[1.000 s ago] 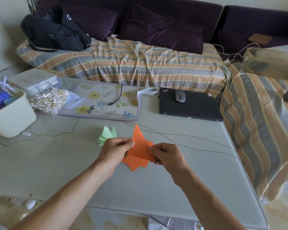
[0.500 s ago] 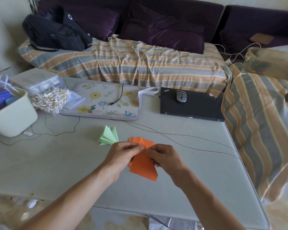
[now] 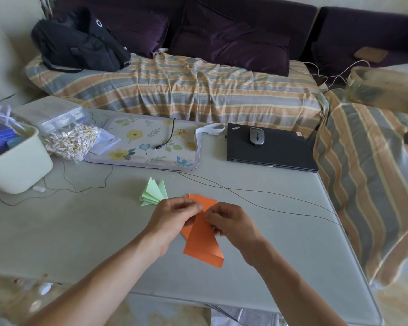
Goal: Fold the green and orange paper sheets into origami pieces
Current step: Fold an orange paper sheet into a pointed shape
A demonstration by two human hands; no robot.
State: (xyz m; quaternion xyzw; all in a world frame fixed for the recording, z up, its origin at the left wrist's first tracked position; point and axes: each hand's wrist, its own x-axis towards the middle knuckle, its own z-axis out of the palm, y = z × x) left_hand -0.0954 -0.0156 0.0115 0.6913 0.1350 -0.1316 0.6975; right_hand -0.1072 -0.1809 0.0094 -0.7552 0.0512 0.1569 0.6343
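An orange paper sheet (image 3: 204, 243), folded into a long strip, hangs slanted above the grey table (image 3: 80, 231), its lower end toward me. My left hand (image 3: 172, 220) pinches its upper part from the left and my right hand (image 3: 231, 222) pinches it from the right, fingertips nearly touching. More orange paper (image 3: 200, 200) lies under and beyond the hands. A fan of folded green paper pieces (image 3: 154, 192) rests on the table just left of my left hand.
A thin dark cable (image 3: 257, 196) runs across the table beyond the hands. Farther back are a floral mat (image 3: 146, 142), a closed black laptop (image 3: 269, 149) with a mouse (image 3: 256, 135), a bag of cotton swabs (image 3: 71, 140) and a cream tub (image 3: 17, 165). The table's front edge is near my forearms.
One second ago the orange piece pointed up as a triangle between my hands. It has since been turned over and down, and now hangs as a longer strip toward me.
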